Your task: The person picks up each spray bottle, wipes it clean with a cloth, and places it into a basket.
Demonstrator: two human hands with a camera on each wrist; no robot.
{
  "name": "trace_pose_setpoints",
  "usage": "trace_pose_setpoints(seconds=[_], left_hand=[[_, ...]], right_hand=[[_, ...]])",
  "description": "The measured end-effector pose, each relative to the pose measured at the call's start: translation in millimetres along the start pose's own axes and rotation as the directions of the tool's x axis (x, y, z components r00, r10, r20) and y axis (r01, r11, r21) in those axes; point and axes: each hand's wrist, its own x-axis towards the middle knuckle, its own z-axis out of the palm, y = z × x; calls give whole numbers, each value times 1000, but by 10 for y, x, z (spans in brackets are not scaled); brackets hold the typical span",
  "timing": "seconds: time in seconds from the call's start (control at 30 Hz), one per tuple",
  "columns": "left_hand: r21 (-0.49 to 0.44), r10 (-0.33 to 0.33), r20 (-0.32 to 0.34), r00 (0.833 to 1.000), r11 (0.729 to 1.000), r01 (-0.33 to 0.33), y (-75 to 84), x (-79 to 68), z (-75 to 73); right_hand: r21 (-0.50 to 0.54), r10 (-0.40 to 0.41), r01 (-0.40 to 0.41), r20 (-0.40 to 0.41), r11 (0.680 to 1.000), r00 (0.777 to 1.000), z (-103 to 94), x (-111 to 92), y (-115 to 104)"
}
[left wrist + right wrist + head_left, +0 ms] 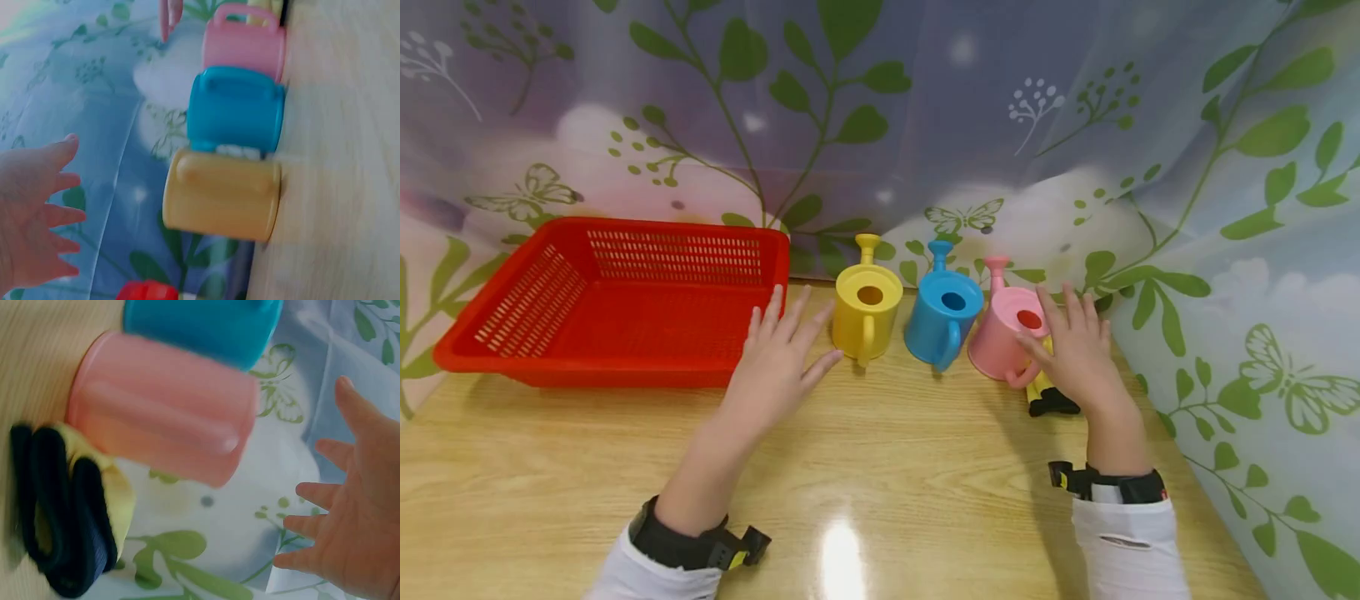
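Note:
Three toy watering cans stand upright in a row on the table: yellow (867,321), blue (942,321) and pink (1000,333), spouts toward the curtain and handles toward me. My left hand (778,358) hovers with spread fingers between the red basket (625,373) and the yellow can, holding nothing. In the right wrist view my right hand (350,519) is also spread and apart from the pink can (162,406). From the head it overlaps that can's right side. Partly hidden beneath this hand lies a folded yellow and black cloth item (75,512).
The slotted red basket sits at the left of the wooden table (880,467), with nothing visible inside. A leaf-patterned curtain (880,108) hangs along the back and right edges. Both wrists carry black strapped cameras.

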Motion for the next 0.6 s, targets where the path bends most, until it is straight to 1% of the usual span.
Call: trace_pose_setpoints(seconds=[0.07, 0.13, 0.23, 0.27, 0.33, 0.43, 0.5, 0.6], left_hand=[[-39, 15, 15, 1000, 999, -15, 79, -4, 62], [-87, 18, 37, 999, 996, -15, 146, -14, 129], [-155, -1, 72, 997, 988, 13, 216, -25, 216], [-176, -17, 85, 996, 984, 32, 228, -26, 239], [-225, -49, 100, 994, 972, 71, 235, -21, 277], [-301, -90, 126, 988, 945, 124, 219, 1, 329], [-345, -111, 154, 982, 925, 159, 198, 26, 372], [-385, -135, 201, 970, 900, 205, 170, 70, 431]], right_hand=[[-4, 8, -8, 10, 1000, 1000, -13, -7, 67], [-2, 19, -19, 26, 1000, 999, -23, -15, 134], [11, 38, -39, 47, 999, 998, -22, -26, 244], [13, 43, -43, 53, 999, 998, -16, -28, 282], [15, 52, -53, 71, 998, 996, 0, -33, 340], [5, 57, -58, 92, 998, 994, 41, -41, 421], [0, 60, -60, 108, 998, 992, 72, -46, 469], [-2, 60, -60, 120, 998, 991, 122, -42, 554]])
